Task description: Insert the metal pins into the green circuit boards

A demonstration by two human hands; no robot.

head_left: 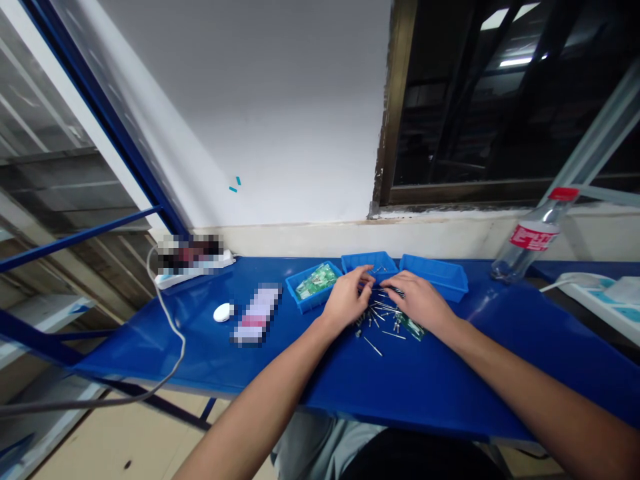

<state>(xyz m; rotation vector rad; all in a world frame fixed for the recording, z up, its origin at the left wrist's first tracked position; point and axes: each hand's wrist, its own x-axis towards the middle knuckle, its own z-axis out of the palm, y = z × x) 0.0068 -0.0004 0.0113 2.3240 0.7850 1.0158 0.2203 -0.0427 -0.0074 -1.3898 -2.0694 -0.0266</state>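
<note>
On the blue table lies a loose pile of thin metal rods (384, 307), like small telescopic antennas, with a green circuit board (412, 328) at its right side. My left hand (349, 295) is over the pile's left edge, fingers curled and thumb close to them; anything between them is too small to make out. From the right, my right hand (419, 298) reaches over the pile with bent fingers, and dark thin pieces show by its fingertips. A single rod (373, 346) lies apart in front. Behind my hands is a blue bin (360, 261) with a few small pieces inside.
A blue bin (301, 305) of green boards (316, 280) stands left, another blue bin (453, 288) right. Further left are a blurred phone-like item (257, 313), a white round object (223, 312) and a cable (175, 327). A red-capped bottle (533, 237) stands back right, near a power strip (607, 300).
</note>
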